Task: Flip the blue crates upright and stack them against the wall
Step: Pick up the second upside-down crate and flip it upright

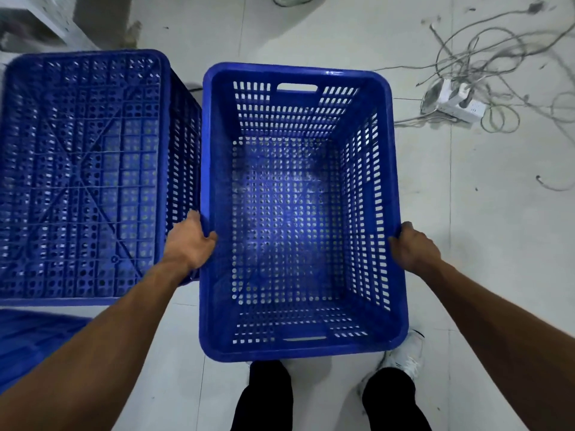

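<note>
Head view: both hands [190, 241] [412, 247] grip upright empty crate [303, 349]; overturned crate [81, 175] left.

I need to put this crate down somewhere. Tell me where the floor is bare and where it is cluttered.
Bare tiled floor lies right of the upright crate held by the left hand and right hand, below the tangled cables and power strip. Far right is cluttered. Left is crowded: the upside-down crate sits close alongside, with another blue piece below.
</note>
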Demonstrator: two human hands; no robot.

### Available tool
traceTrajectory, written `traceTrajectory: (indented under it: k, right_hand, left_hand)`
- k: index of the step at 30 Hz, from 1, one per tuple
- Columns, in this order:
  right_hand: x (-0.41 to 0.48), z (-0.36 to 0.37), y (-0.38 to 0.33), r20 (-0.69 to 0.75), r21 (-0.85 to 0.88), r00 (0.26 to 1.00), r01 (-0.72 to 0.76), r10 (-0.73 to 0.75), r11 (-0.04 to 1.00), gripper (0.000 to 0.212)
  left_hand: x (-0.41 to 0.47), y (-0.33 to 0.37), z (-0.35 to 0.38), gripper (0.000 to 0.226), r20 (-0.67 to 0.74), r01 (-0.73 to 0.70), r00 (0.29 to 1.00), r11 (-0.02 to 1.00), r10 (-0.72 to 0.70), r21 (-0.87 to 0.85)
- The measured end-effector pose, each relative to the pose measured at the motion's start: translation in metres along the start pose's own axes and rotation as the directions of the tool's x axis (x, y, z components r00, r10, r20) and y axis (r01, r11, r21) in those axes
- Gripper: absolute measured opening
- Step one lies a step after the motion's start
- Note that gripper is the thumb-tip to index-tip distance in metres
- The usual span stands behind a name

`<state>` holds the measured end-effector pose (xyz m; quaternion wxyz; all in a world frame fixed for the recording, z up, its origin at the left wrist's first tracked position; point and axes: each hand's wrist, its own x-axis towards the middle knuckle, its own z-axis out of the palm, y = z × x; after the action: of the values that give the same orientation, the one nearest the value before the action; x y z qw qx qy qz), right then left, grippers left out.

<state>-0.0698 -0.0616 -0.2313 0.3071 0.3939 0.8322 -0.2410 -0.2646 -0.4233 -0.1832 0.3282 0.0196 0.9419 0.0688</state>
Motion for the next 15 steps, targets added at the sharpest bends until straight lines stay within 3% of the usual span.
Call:
traceTrajectory:
  k: [15]
  right_hand:
    - [0.017,-0.035,0.024,-0.063,-0.102,0.996,-0.063,0.057,0.993,0.032]
  left_hand:
    - [0.016,0.027,0.044,0.029,0.06,0.048,0.997,0.992,-0.041,-0.117]
